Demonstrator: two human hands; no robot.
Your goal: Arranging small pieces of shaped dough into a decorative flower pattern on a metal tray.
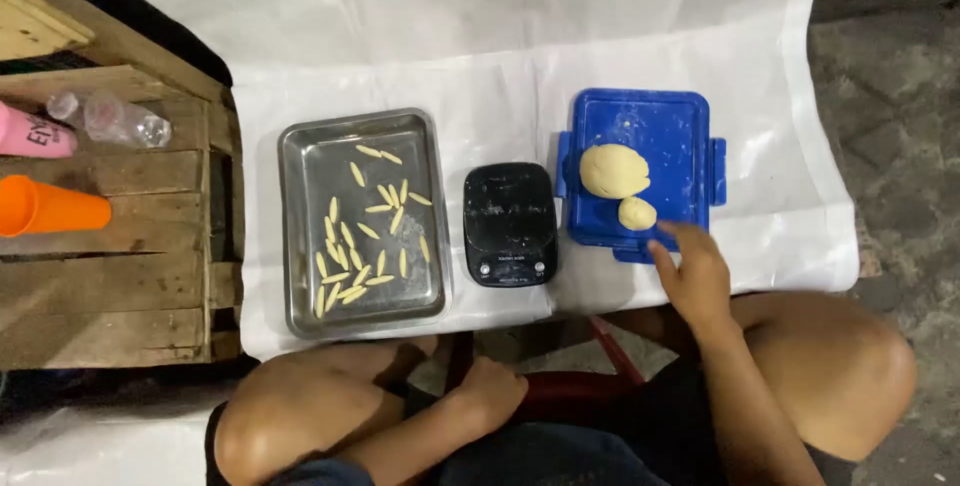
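The person is sitting low with bare knees showing at the bottom. The left hand (492, 386) is resting near the lap, curled shut, holding nothing. The right hand (693, 271) is reaching out with its fingers loosely apart, and its fingertips are just beside the small dough ball (637, 213), gripping nothing. That small ball is sitting on a blue plastic lid (680, 131), touching or almost touching the big dough lump (614, 170) behind it. To the left of the lid, a black kitchen scale (509, 223) is lying flat. Further left, a metal tray (300, 236) is holding many little dough pieces (362, 236). All of this is sitting on a white plastic sheet (500, 46) spread over rough ground. A wooden crate (110, 286) is standing at the far left, with an orange cup (50, 206), a pink thing (32, 133) that is cut off, and a clear bottle (112, 118). The scale's screen is too dark to make out.
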